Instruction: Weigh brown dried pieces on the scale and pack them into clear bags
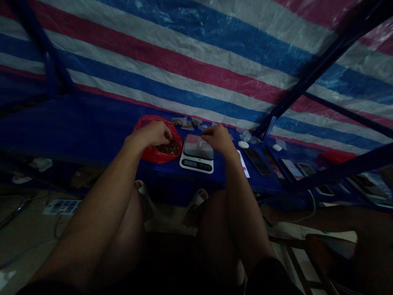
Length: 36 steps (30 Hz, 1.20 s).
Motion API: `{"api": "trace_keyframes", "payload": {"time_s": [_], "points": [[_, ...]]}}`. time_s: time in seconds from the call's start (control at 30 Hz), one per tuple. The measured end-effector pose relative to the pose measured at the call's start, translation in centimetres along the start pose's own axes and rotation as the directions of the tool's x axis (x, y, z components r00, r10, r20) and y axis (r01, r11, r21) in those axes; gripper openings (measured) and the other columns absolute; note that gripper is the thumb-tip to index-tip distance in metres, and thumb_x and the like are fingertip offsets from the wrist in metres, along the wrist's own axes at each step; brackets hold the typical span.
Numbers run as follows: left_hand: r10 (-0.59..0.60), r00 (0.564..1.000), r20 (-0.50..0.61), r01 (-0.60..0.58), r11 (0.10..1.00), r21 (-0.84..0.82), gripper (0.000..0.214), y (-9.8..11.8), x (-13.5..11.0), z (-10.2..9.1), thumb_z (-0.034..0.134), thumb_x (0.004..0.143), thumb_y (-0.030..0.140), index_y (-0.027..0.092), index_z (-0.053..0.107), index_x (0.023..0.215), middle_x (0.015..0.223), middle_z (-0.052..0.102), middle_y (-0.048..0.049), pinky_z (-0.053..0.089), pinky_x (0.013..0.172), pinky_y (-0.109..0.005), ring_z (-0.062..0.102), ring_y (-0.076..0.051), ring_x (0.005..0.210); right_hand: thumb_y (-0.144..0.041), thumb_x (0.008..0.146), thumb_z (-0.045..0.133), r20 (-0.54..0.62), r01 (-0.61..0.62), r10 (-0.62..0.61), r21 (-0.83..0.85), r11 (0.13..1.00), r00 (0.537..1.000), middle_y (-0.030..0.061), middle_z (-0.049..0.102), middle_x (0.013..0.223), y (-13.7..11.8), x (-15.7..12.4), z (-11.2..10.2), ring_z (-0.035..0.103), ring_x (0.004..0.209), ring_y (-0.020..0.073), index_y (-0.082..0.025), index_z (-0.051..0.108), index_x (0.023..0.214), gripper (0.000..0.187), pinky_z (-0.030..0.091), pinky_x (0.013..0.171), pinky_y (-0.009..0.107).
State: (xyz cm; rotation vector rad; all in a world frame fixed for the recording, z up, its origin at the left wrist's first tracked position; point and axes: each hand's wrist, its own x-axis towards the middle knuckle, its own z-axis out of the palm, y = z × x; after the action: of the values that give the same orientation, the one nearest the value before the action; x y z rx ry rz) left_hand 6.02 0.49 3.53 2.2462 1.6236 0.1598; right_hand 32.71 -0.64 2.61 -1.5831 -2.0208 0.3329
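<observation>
My left hand [159, 133] reaches over an open red plastic bag [146, 121], fingers curled together at the small brown pieces [169, 148] inside. Whether a piece is between those fingertips is too dark to see. Beside the bag lies a white digital kitchen scale [196, 164] with a dark, shiny top plate. Above the plate's right side, my right hand [217, 137] pinches a small clear plastic bag [201, 143]. Behind the scale are several small clear bags with brown contents [187, 124].
Right of the scale are a white rounded case [243, 144], a dark phone [257, 160] and more phones farther along the blue surface [92, 127]. Blue metal poles [319, 61] slant across the right. A striped tarp [184, 53] hangs behind. Another person's leg [322, 217] shows at lower right.
</observation>
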Motion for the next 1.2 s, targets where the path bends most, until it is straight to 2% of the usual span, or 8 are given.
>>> {"api": "trace_keyframes", "payload": {"time_s": [0.2, 0.43, 0.53, 0.67, 0.83, 0.93, 1.07, 1.2], "points": [[0.033, 0.999, -0.04, -0.033, 0.999, -0.001, 0.032, 0.3, -0.1, -0.2, 0.068, 0.084, 0.018, 0.023, 0.089, 0.108, 0.11, 0.087, -0.0035, 0.055, 0.086, -0.026, 0.079, -0.022, 0.095, -0.006, 0.085, 0.072, 0.013, -0.01, 0.01, -0.028, 1.0, 1.0, 0.0105, 0.086, 0.098, -0.2, 0.1, -0.1, 0.081, 0.095, 0.0248, -0.015, 0.088, 0.102, 0.025, 0.058, 0.088, 0.033], [0.081, 0.992, -0.096, -0.091, 0.99, -0.11, 0.039, 2.1, -0.1, -0.1, 0.069, 0.088, 0.018, 0.021, 0.087, 0.123, 0.114, 0.087, -0.006, 0.057, 0.089, -0.029, 0.079, -0.023, 0.099, -0.009, 0.083, 0.077, 0.026, -0.029, 0.03, -0.034, 0.999, 0.999, 0.0114, 0.086, 0.106, 0.2, 0.2, -0.1, 0.08, 0.101, 0.0263, -0.017, 0.087, 0.112, 0.032, 0.06, 0.096, 0.038], [0.143, 0.978, -0.149, -0.165, 0.974, -0.154, 0.04, 3.0, 0.5, 0.5, 0.07, 0.089, 0.017, 0.021, 0.086, 0.125, 0.119, 0.086, -0.0061, 0.057, 0.094, -0.029, 0.078, -0.024, 0.105, -0.008, 0.084, 0.072, 0.011, -0.013, 0.013, -0.017, 1.0, 1.0, 0.0126, 0.086, 0.111, 0.4, 0.1, -0.4, 0.08, 0.105, 0.0269, -0.015, 0.086, 0.117, 0.036, 0.06, 0.099, 0.04], [0.273, 0.941, -0.2, -0.308, 0.936, -0.17, 0.037, 4.5, 2.1, 1.4, 0.072, 0.088, 0.018, 0.021, 0.087, 0.122, 0.122, 0.085, -0.0061, 0.057, 0.101, -0.032, 0.077, -0.025, 0.113, -0.003, 0.087, 0.062, -0.057, -0.002, 0.0, -0.035, 0.999, 0.998, 0.0132, 0.086, 0.112, 1.0, -0.3, -1.1, 0.08, 0.109, 0.0269, -0.014, 0.087, 0.11, 0.036, 0.059, 0.102, 0.036], [0.313, 0.919, -0.241, -0.358, 0.917, -0.175, 0.037, 6.8, 4.0, 1.8, 0.077, 0.087, 0.017, 0.02, 0.086, 0.123, 0.121, 0.085, -0.0079, 0.058, 0.102, -0.034, 0.079, -0.027, 0.112, -0.008, 0.085, 0.07, 0.17, -0.117, 0.13, -0.081, 0.99, 0.977, 0.0118, 0.085, 0.089, 2.4, -1.1, -0.7, 0.08, 0.087, 0.0263, -0.014, 0.086, 0.089, 0.018, 0.061, 0.082, 0.033], [0.321, 0.916, -0.24, -0.365, 0.916, -0.169, 0.038, 8.2, 4.4, 1.7, 0.077, 0.087, 0.013, 0.018, 0.086, 0.123, 0.121, 0.085, -0.0101, 0.059, 0.102, -0.035, 0.079, -0.027, 0.11, -0.004, 0.082, 0.068, 0.255, -0.116, 0.127, -0.059, 0.992, 0.959, 0.0098, 0.083, 0.083, 3.0, -1.4, -0.2, 0.078, 0.079, 0.0228, -0.017, 0.082, 0.078, 0.019, 0.059, 0.075, 0.029], [0.318, 0.924, -0.212, -0.348, 0.93, -0.117, 0.04, 9.0, 4.7, 1.9, 0.078, 0.086, 0.012, 0.021, 0.086, 0.124, 0.123, 0.085, -0.01, 0.058, 0.103, -0.036, 0.079, -0.028, 0.112, 0.0, 0.08, 0.064, 0.275, -0.093, 0.105, -0.058, 0.994, 0.956, 0.0082, 0.082, 0.079, 3.2, -1.4, -0.2, 0.076, 0.075, 0.0206, -0.017, 0.081, 0.074, 0.024, 0.057, 0.074, 0.027], [0.377, 0.903, -0.205, -0.398, 0.915, -0.072, 0.042, 9.0, 5.4, 2.6, 0.074, 0.085, 0.014, 0.023, 0.086, 0.125, 0.124, 0.085, -0.0077, 0.057, 0.104, -0.034, 0.078, -0.028, 0.115, -0.002, 0.083, 0.062, 0.226, -0.075, 0.091, -0.077, 0.994, 0.97, 0.0082, 0.084, 0.084, 3.6, -1.5, -0.7, 0.076, 0.079, 0.0209, -0.015, 0.083, 0.082, 0.025, 0.057, 0.077, 0.028]]}}
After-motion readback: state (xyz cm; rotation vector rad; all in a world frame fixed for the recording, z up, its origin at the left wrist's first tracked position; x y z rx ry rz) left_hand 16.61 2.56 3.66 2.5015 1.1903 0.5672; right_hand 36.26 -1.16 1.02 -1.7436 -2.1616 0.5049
